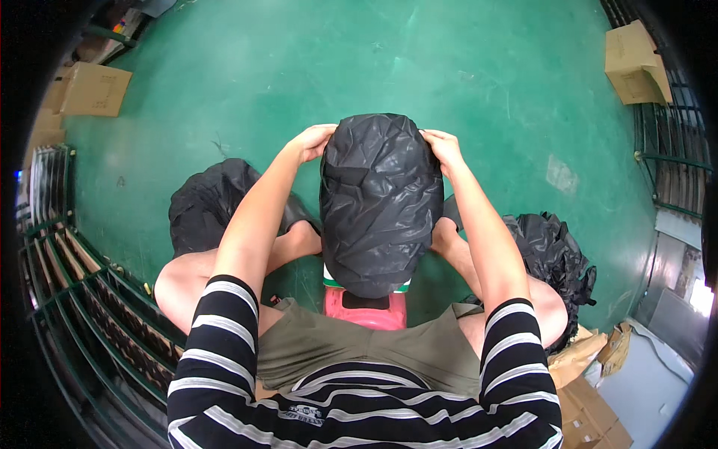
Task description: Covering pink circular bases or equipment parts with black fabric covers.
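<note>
A wrinkled black fabric cover (381,202) with a rounded outline lies in front of me between my knees. My left hand (315,141) is closed on its far left edge, the fingertips partly hidden behind the fabric. At the far right edge my right hand (443,148) pinches the cover in the same way. Under its near end shows a strip of a white and green object (330,278), mostly covered. Nearest my lap is a pink plastic piece (366,316), like part of a stool.
A black fabric heap (211,203) lies by my left leg, a crumpled black one (552,258) by my right. Cardboard boxes stand at the far left (96,90) and far right (636,63). Green metal racks (97,299) line the left side. The floor (471,60) is green.
</note>
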A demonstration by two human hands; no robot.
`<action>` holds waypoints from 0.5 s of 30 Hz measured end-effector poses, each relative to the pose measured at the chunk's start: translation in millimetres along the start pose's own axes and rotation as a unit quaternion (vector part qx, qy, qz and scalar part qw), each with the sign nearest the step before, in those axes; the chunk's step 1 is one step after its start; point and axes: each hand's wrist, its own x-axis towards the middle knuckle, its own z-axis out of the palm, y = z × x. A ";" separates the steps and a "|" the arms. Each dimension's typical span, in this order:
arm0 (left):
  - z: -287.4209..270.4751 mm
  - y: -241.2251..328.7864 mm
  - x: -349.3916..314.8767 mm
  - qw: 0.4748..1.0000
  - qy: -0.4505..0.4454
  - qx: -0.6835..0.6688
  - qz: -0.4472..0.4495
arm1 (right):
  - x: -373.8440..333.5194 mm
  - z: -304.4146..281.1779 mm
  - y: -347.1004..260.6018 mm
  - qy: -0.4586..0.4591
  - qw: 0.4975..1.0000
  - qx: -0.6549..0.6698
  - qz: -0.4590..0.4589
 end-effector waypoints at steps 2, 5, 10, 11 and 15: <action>-5.5 -12.2 9.5 0.999 0.037 -0.005 -0.034 | 7.4 4.0 12.8 0.046 0.998 -0.026 0.042; -34.4 -34.2 11.9 0.988 0.132 0.005 -0.075 | 7.4 8.2 30.6 0.047 0.993 -0.052 0.094; 4.9 -35.4 -33.0 0.966 0.234 0.079 -0.077 | -23.8 -16.7 57.1 0.099 0.982 -0.055 0.154; 19.6 -30.0 -44.5 0.962 0.245 0.105 -0.056 | -33.6 -19.6 60.2 0.101 0.982 -0.054 0.153; -7.8 -42.2 -48.2 0.912 0.306 0.269 0.054 | -59.8 -6.7 58.0 0.150 0.982 -0.071 0.092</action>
